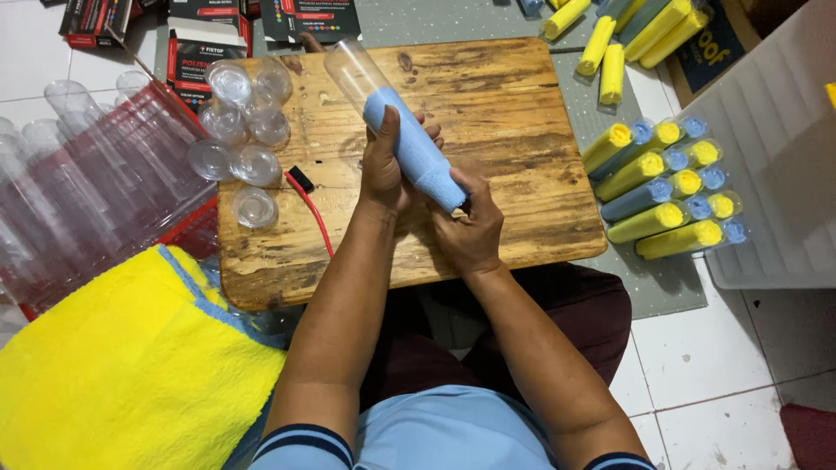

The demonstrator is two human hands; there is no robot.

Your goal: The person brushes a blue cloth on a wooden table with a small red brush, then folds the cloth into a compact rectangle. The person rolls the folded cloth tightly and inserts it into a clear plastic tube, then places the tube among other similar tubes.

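Head view: left hand (383, 170) wraps tight around the clear plastic tube (361, 74). Right hand (470, 228) pinches the rolled blue cloth (418, 152) at five o'clock. Push straight, slowly. Round clear caps (239, 130) sit on the wooden desk (505, 113) at nine o'clock.

A wooden board (488, 104) lies on the floor before the person. On its left part sit loose caps (239, 122); left of it, a crate (187, 222) holds empty tubes (78, 183). Folded cloths (122, 365) lie near the crate (nearer the person). Right of the board, filled tubes (662, 187) lie in a row; boxes (209, 43) lie behind.
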